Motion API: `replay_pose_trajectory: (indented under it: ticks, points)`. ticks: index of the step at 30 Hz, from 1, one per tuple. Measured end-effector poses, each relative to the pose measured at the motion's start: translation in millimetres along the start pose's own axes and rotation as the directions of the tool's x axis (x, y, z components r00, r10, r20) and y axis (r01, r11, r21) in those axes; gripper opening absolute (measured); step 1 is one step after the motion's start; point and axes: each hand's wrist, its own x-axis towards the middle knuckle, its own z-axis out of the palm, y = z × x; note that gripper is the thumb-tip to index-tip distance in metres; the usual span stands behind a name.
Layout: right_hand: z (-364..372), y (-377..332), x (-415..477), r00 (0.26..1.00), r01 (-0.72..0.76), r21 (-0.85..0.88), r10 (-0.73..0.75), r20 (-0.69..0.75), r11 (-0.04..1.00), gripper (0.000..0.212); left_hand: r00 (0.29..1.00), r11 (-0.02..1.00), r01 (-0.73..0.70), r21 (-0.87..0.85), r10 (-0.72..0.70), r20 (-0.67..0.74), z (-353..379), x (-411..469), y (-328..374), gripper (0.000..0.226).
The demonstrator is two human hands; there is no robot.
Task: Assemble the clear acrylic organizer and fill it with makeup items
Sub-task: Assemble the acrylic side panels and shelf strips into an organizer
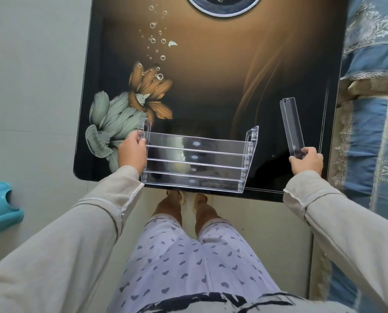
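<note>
The left grip point(132, 152) curls round the left side wall of the tiered acrylic organizer point(195, 163), which sits at the six o'clock edge of the tabletop point(211, 86). The right grip point(307, 160) pinches a loose acrylic strip point(292, 125) at four o'clock. Both pieces look light, stiff, slick and crack-prone, so edges are the safest hold.

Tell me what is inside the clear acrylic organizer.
No makeup shows in the clear tiered acrylic organizer; the dark flower-printed table shows through its four troughs. The left hand, gripping its left side panel, covers that end.
</note>
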Motion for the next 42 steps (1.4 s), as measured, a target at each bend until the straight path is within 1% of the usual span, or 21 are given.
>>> replay_pose_trajectory:
  ticks: [3,5,6,8,10,12,14,16,18,20,24,29,39,42]
  points:
    - [-9,-16,-19,0.991,0.127,0.115,-0.121,-0.060,0.985,0.040,0.999,1.000,0.008,0.030,-0.009,0.037,-4,-2,3,0.033]
    - [-17,-29,-36,0.960,0.269,0.131,-0.255,-0.115,0.954,0.039,0.998,0.999,0.012,0.035,-0.015,0.065,-9,-4,5,0.033]
    - [-20,-36,-45,0.930,0.357,0.108,-0.342,-0.136,0.928,0.038,0.997,0.999,0.012,0.031,-0.014,0.081,-12,-4,5,0.033]
    - [-24,-49,-64,0.837,0.536,0.013,-0.529,-0.140,0.844,0.039,0.994,1.000,0.012,0.000,-0.012,0.107,-17,-4,5,0.035]
    - [-24,-65,-83,0.724,0.679,-0.079,-0.684,-0.093,0.730,0.040,0.993,0.998,0.007,-0.064,0.001,0.122,-22,-3,5,0.036]
    - [-17,-81,-99,0.627,0.772,-0.128,-0.779,-0.012,0.623,0.043,0.992,0.994,0.004,-0.112,0.010,0.122,-27,-2,7,0.038]
    - [-6,-96,-112,0.555,0.827,-0.156,-0.828,0.079,0.540,0.044,0.994,0.992,-0.004,-0.127,0.018,0.109,-31,0,7,0.039]
    - [7,-109,-119,0.517,0.853,-0.180,-0.840,0.163,0.490,0.044,0.995,0.990,-0.019,-0.138,0.033,0.099,-34,2,7,0.038]
    - [19,-120,-123,0.505,0.861,-0.200,-0.832,0.229,0.468,0.045,0.995,0.987,-0.032,-0.161,0.047,0.093,-36,3,7,0.038]
    - [29,-128,-123,0.516,0.855,-0.226,-0.813,0.269,0.467,0.045,0.995,0.982,-0.038,-0.184,0.054,0.083,-37,3,7,0.039]
    - [37,-136,-120,0.553,0.832,-0.244,-0.785,0.278,0.499,0.044,0.996,0.975,-0.037,-0.219,0.055,0.075,-38,1,7,0.040]
    - [37,-134,-118,0.573,0.819,-0.202,-0.763,0.299,0.537,0.043,0.996,0.973,-0.011,-0.230,0.032,0.086,-36,1,7,0.039]
    - [39,-134,-118,0.557,0.830,-0.186,-0.761,0.333,0.526,0.043,0.995,0.976,-0.025,-0.215,0.046,0.092,-36,3,6,0.039]
    - [39,-134,-118,0.565,0.824,-0.198,-0.752,0.339,0.530,0.043,0.995,0.974,-0.028,-0.223,0.049,0.089,-36,2,6,0.039]
